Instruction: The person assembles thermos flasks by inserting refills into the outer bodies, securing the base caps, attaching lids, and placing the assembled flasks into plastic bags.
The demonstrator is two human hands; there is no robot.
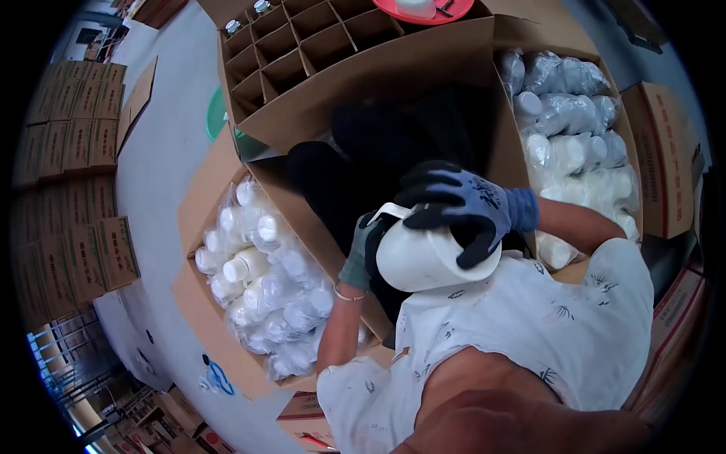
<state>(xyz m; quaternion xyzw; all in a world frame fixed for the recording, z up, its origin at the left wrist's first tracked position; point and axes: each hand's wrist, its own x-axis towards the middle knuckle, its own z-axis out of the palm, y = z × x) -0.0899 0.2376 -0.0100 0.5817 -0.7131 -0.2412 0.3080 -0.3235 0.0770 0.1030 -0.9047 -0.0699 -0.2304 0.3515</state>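
A white plastic jug (416, 256) with a loop handle lies tilted in front of my chest. My left hand (361, 250), in a grey-green glove with dark fingers, is closed on the jug's handle side, its fingers partly hidden. My right hand (467, 203), in a blue-grey glove with black fingertips, curls over the jug's other end, fingers on top and thumb at the rim. A carton of bagged white bottles (261, 284) stands by my left arm. Another carton with wrapped white bottles (571, 155) is beyond my right arm.
Ahead of my knees stands a carton with cardboard dividers (302, 53), with a few capped bottles at its far left. A red tray (423, 13) sits on its edge. A green tub (217, 113) is partly hidden behind it. Stacked cartons (72, 189) line the left.
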